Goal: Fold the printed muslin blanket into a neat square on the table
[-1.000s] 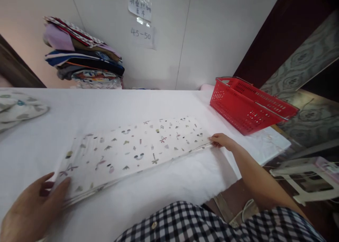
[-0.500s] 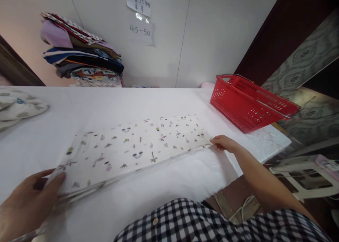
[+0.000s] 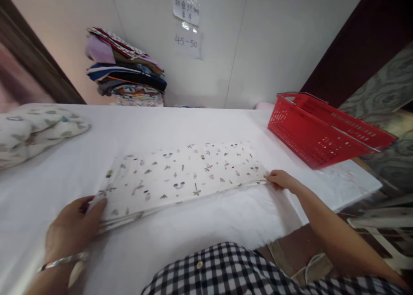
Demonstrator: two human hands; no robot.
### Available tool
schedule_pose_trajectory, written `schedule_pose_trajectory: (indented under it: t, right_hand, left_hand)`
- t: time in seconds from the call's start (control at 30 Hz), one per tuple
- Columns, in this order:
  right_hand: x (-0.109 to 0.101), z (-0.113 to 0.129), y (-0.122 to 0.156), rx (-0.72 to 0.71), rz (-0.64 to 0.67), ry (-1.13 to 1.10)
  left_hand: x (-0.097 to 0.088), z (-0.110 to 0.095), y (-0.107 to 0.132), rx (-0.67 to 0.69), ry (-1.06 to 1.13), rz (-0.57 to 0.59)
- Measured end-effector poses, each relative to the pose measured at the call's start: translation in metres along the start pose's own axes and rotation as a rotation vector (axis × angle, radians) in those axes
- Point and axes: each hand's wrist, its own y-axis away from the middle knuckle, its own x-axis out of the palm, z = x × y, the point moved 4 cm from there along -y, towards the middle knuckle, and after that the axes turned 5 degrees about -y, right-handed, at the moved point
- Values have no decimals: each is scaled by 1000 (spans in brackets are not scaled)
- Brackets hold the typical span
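Left hand (image 3: pixel 72 232) fingers pinch folded printed cloth (image 3: pixel 180 176) near-left corner; right hand (image 3: pixel 282 179) fingers pinch right corner; cloth flat on surface (image 3: pixel 206 122).

The folded cloth (image 3: pixel 183 176) lies on the table (image 3: pixel 193 122), basket (image 3: pixel 303 135) to its right, fabric stack (image 3: pixel 129 75) behind left.
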Motion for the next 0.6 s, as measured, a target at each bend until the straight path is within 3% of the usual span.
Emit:
schedule_pose_trajectory:
  t: [0.03, 0.1, 0.2, 0.27, 0.33, 0.4, 0.5, 0.6]
  right_hand:
    - [0, 1, 0, 4, -11, 13]
    - [0, 2, 1, 7, -26, 29]
    - [1, 5, 1, -13, -38, 34]
    - [2, 6, 1, -25, -52, 19]
    - [2, 7, 2, -37, -71, -15]
    - [1, 7, 4, -58, -85, -62]
    - [2, 4, 7, -76, -47, -291]
    - [4, -1, 5, -84, -7, -546]
  left_hand:
    - [-12, -12, 6, -61, -12, 43]
    - [-35, -37, 17, -45, -43, -32]
    - [-49, -78, 30, 213, -32, -268]
    - [-42, -109, 41, 487, 70, -304]
    - [-29, -141, 54, 744, 162, -238]
    - [-16, -168, 64, 913, 189, -149]
    - [-3, -192, 70, 1010, 197, -56]
    - [6, -197, 66, 1014, 204, -30]
